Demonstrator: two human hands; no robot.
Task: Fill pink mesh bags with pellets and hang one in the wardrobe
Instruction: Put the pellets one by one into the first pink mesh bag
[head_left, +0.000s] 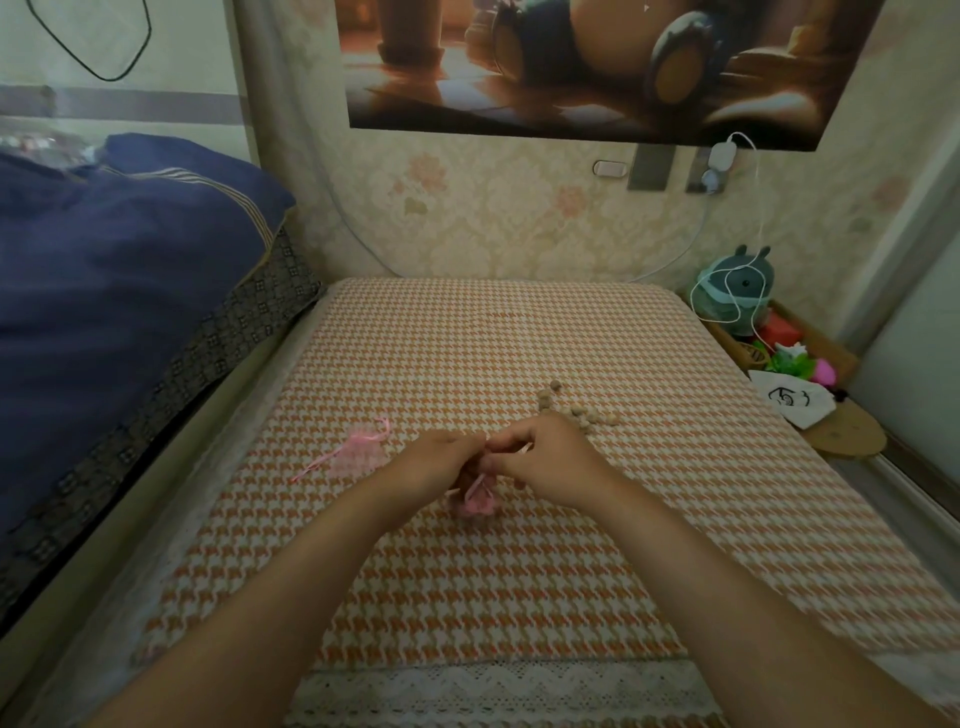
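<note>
1. Surface: a table covered with an orange-and-white houndstooth cloth (467, 338), with a lace trim (493, 680) along its near edge.
2. Left hand (441, 462): positioned at the middle of the cloth, fingers curled in, gripping the gathered neck of a pink mesh bag (480, 501). The exact finger contact is hidden behind the back of the hand.
3. Right hand (550, 462): directly beside the left hand, fingertips nearly meeting it. Its fingers are curled and pinch a thin pink drawstring (511, 448), which runs taut from the bag's neck.
4. The held bag hangs just below the two hands, bunched and bulging, its lower part touching or just above the cloth; which of the two cannot be told.
5. Second pink mesh bag (358, 452): lies flat on the cloth to the left of the left hand, toward the left edge, with its ribbon trailing loose. No hand touches it.
6. Pellets (571, 408): a small loose scatter of tan pellets on the cloth just beyond the right hand, toward the right edge.
7. Surroundings: dark blue bedding (114, 249) left of the table; a poster (597, 62) on the far wall; a teal plush toy (735, 286) and a white pouch (795, 402) off the far right corner.
</note>
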